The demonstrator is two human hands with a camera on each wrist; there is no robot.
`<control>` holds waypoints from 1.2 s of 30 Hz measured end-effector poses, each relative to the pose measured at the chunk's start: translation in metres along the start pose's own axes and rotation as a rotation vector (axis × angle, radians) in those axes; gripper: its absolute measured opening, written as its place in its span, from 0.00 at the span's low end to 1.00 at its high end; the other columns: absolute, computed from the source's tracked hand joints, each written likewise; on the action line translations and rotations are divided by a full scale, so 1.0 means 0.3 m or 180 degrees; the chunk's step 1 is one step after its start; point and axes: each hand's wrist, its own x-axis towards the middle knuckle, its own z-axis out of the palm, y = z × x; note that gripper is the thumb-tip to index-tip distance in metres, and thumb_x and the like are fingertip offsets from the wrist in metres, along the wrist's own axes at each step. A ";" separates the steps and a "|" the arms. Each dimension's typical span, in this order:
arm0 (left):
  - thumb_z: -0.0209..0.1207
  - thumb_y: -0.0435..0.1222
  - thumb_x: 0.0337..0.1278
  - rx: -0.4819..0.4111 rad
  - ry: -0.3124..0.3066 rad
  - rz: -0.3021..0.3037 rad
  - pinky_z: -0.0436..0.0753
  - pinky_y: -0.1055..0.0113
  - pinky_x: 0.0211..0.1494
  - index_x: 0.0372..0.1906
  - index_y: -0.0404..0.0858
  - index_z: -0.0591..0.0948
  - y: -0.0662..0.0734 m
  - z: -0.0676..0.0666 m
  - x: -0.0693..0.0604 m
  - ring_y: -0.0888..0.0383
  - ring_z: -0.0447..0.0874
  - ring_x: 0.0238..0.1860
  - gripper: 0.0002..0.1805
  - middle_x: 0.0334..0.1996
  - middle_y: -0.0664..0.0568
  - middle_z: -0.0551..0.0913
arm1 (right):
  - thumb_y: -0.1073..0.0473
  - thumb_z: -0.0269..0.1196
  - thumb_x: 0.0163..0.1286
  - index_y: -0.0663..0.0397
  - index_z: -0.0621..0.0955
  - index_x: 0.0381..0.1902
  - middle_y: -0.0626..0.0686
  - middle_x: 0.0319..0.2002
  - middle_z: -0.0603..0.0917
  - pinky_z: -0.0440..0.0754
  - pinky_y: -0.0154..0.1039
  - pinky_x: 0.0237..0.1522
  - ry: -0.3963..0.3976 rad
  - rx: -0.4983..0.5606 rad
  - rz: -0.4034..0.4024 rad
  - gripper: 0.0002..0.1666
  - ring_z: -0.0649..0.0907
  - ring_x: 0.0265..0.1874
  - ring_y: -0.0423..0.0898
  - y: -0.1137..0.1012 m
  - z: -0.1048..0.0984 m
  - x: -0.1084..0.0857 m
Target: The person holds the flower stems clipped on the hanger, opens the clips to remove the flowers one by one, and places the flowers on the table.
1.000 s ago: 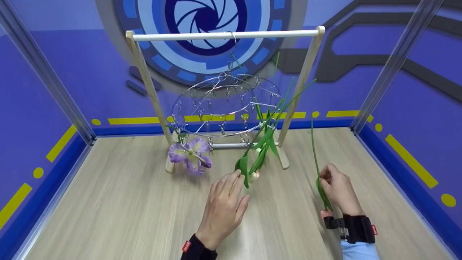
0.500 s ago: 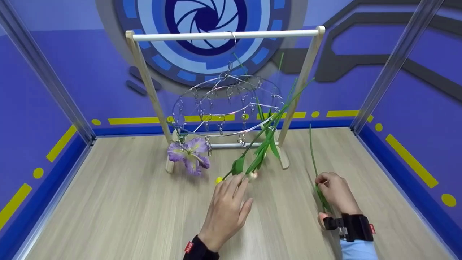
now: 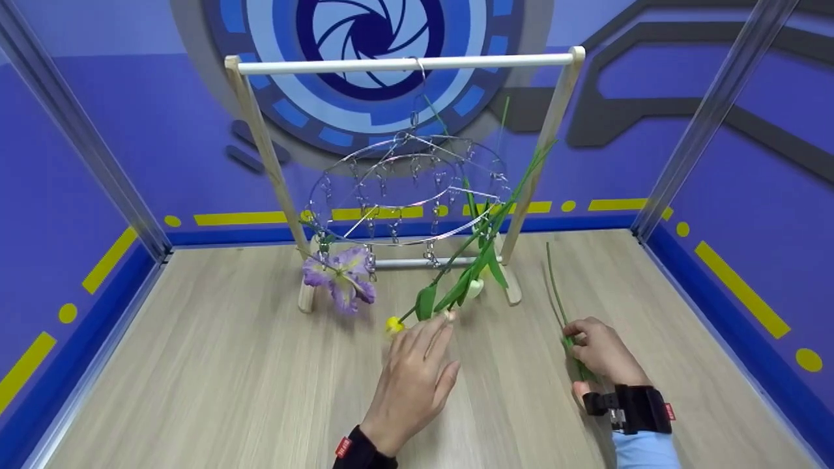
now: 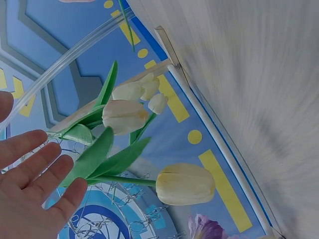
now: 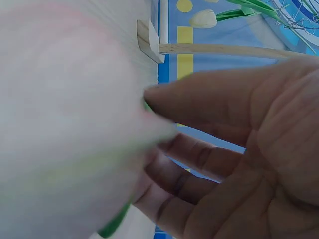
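Note:
My left hand (image 3: 417, 381) is held out with its fingers extended, its tips at hanging tulips. Beyond those fingers are a yellow tulip (image 3: 393, 324) and a white tulip (image 3: 475, 288), blooms down. Their green stems slant up past the right side of a round metal clip hanger (image 3: 391, 242). In the left wrist view the fingers stand beside the leaves, apart from the nearest bloom (image 4: 185, 184). At the right, my right hand (image 3: 606, 352) pinches another tulip (image 3: 554, 286) by its stem, pinkish bloom (image 5: 65, 119) toward the wrist. Its leaves are partly hidden.
A wooden rack (image 3: 404, 64) carries the clip hanger by a hook. From the hanger's left side hangs a purple iris (image 3: 342, 279). Printed blue panels (image 3: 130, 130) close off the back and sides of the wooden tabletop (image 3: 228, 378).
My right hand has shifted slightly left and down, and the held stem's tip has dropped. The left hand has moved a little right. The yellow bloom has come into view, and the hanger has turned slightly.

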 end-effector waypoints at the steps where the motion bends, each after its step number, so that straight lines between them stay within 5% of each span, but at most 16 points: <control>1: 0.65 0.42 0.66 0.0007 -0.0001 0.0007 0.72 0.56 0.70 0.67 0.34 0.78 0.000 0.000 0.000 0.53 0.73 0.69 0.28 0.72 0.49 0.74 | 0.76 0.63 0.63 0.72 0.81 0.52 0.69 0.52 0.80 0.85 0.56 0.46 -0.0027 -0.0040 -0.0014 0.18 0.82 0.52 0.70 0.001 0.000 0.000; 9: 0.64 0.43 0.67 0.0073 -0.0069 -0.0025 0.73 0.56 0.68 0.67 0.35 0.78 0.002 -0.004 0.000 0.54 0.73 0.69 0.28 0.73 0.48 0.73 | 0.72 0.66 0.60 0.75 0.80 0.57 0.72 0.57 0.78 0.77 0.63 0.58 -0.0235 -0.0263 -0.0063 0.26 0.79 0.57 0.69 0.006 -0.004 -0.003; 19: 0.63 0.43 0.68 0.0103 -0.0067 -0.0015 0.73 0.54 0.69 0.69 0.35 0.77 -0.001 -0.002 -0.001 0.51 0.73 0.69 0.29 0.70 0.45 0.76 | 0.72 0.66 0.56 0.78 0.80 0.56 0.72 0.53 0.79 0.78 0.63 0.58 -0.0287 -0.0289 -0.0115 0.27 0.80 0.54 0.67 0.011 -0.007 -0.006; 28: 0.63 0.43 0.68 0.0117 -0.0118 -0.0027 0.73 0.55 0.68 0.68 0.35 0.77 -0.002 -0.006 -0.001 0.52 0.74 0.68 0.28 0.70 0.45 0.75 | 0.67 0.68 0.63 0.77 0.80 0.56 0.69 0.53 0.79 0.80 0.61 0.55 -0.0521 -0.0268 0.0013 0.26 0.80 0.48 0.60 0.000 -0.035 -0.019; 36: 0.64 0.44 0.68 0.0119 -0.0042 -0.0008 0.75 0.54 0.66 0.67 0.34 0.78 -0.006 -0.002 -0.001 0.51 0.74 0.68 0.28 0.68 0.45 0.77 | 0.61 0.65 0.71 0.77 0.81 0.57 0.73 0.55 0.81 0.82 0.62 0.54 -0.0724 -0.0186 -0.0056 0.24 0.82 0.55 0.67 -0.009 -0.074 -0.042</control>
